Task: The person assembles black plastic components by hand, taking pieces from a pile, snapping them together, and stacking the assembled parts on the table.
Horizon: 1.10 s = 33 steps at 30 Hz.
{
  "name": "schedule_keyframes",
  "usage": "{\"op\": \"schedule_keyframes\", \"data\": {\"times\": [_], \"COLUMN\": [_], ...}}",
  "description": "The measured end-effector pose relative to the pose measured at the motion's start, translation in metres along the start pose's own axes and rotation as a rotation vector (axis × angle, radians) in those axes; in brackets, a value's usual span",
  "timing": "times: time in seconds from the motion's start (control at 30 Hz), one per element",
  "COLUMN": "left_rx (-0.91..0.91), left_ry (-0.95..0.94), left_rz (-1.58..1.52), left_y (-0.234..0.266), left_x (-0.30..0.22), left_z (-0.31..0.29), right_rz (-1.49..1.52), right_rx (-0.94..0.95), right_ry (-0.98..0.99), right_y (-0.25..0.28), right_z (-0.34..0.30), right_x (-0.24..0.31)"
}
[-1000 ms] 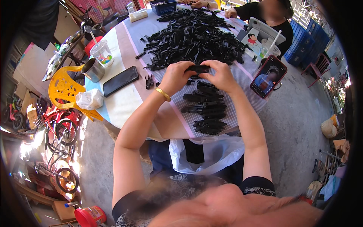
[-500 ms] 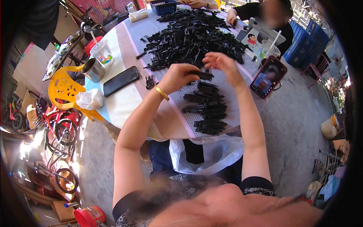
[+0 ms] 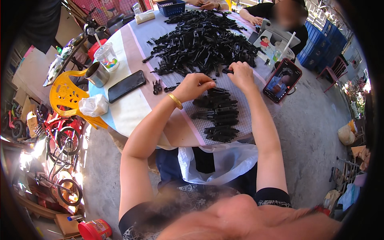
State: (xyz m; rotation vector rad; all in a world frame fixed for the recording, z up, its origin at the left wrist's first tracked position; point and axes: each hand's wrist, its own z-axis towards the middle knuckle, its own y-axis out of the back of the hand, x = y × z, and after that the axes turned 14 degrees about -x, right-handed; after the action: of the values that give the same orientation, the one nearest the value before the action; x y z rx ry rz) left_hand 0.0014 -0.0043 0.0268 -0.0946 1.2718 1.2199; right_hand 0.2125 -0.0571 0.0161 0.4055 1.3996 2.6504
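A big heap of slim black clip-like plastic pieces [image 3: 200,44] covers the far middle of the table. Nearer to me, similar pieces lie in a column of neat bundles [image 3: 220,116]. My left hand [image 3: 195,86] is closed, thumb and fingers pinched together at the far end of this column; what is between the fingertips, if anything, is hidden. At the near right edge of the heap, my right hand [image 3: 241,76] has its fingers closed on a black clip-like piece [image 3: 228,71]. A few stray pieces [image 3: 157,87] lie left of my left hand.
A black phone [image 3: 127,86], a metal cup [image 3: 97,74] and a plastic cup [image 3: 107,58] stand on the left. At right, a phone with a lit screen [image 3: 282,81] leans by a cup. A white plastic bag [image 3: 236,166] hangs at my lap. Across the table sit other people.
My left hand has come down nearer the column, and the dark piece it held no longer shows in its fingers. My right hand, open before, has lowered and closed on a piece at the heap.
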Motion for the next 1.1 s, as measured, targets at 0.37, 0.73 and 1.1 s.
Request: {"op": "schedule_keyframes", "data": {"times": [0.37, 0.73, 1.1], "left_rx": [-0.182, -0.319, -0.268], "left_ry": [0.043, 0.117, 0.207], "left_rz": [-0.079, -0.171, -0.519], "left_y": [0.001, -0.003, -0.003], "left_x": [0.004, 0.015, 0.018], "left_z": [0.002, 0.009, 0.010], "right_rz": [-0.004, 0.716, 0.675], "right_rx": [0.073, -0.168, -0.243], "right_ry": [-0.079, 0.119, 0.474], "right_y": [0.008, 0.007, 0.004], "right_z": [-0.001, -0.009, -0.014], "right_x": [0.006, 0.041, 0.046]}}
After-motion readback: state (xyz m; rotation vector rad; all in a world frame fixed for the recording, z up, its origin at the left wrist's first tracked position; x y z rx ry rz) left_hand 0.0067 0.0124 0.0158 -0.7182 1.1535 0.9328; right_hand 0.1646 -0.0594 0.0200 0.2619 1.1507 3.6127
